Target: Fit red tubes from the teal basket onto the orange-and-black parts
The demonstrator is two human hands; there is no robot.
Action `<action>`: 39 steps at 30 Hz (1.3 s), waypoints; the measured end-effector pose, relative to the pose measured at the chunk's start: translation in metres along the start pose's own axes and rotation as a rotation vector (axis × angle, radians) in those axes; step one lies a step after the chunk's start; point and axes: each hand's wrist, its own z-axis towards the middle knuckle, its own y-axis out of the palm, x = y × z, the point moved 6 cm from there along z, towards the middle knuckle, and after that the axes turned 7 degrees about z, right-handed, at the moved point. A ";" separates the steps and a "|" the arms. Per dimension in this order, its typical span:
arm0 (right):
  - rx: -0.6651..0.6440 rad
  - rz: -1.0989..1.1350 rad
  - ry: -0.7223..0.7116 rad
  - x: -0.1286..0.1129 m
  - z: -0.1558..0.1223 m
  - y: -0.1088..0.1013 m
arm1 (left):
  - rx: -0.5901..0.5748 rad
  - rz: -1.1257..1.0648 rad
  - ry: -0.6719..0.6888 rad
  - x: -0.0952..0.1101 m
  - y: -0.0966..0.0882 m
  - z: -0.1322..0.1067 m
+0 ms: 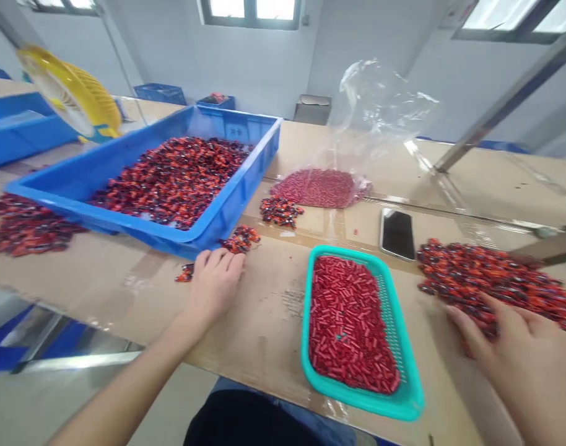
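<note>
The right grip lies on a heap of red-and-black pieces, fingers spread and sunk into its near edge; whether it has hold of any pieces cannot be determined. The left grip rests palm-down and open on the counter, holding nothing visible, just beside a small scatter of the same pieces. Between the grips sits a teal mesh basket filled with red tubes. Ahead of the left grip stands a blue plastic crate loaded with more pieces. Ahead of the right grip lie a smartphone and, farther off, a clear plastic bag holding pinkish-red tubes.
</note>
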 end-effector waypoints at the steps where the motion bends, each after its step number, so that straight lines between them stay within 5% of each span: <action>1: 0.043 -0.064 -0.035 -0.014 0.003 -0.001 | 0.020 -0.041 -0.001 0.002 -0.002 -0.001; 5: -0.127 -0.029 -0.249 -0.085 0.005 0.033 | 0.096 -0.249 0.032 0.024 -0.020 -0.008; 8: -0.270 -0.026 -0.334 -0.120 0.001 0.065 | 0.044 -0.549 -0.003 0.046 -0.029 -0.015; 12: -0.335 -0.114 -0.324 -0.120 0.001 0.090 | -0.112 -1.050 -0.239 0.067 -0.023 -0.027; 16: -0.334 -0.105 -0.329 -0.115 0.001 0.095 | -0.145 -1.333 -0.359 0.084 -0.016 -0.038; 25: -0.256 0.150 -0.238 -0.132 0.010 0.067 | 0.023 -1.147 -0.140 0.104 -0.038 -0.048; 31: -0.250 0.815 -0.080 -0.178 0.010 0.033 | 0.096 -1.028 0.070 0.117 -0.054 -0.048; 39: -0.144 0.743 -0.251 -0.196 0.008 0.032 | 0.160 -0.793 0.116 0.130 -0.060 -0.055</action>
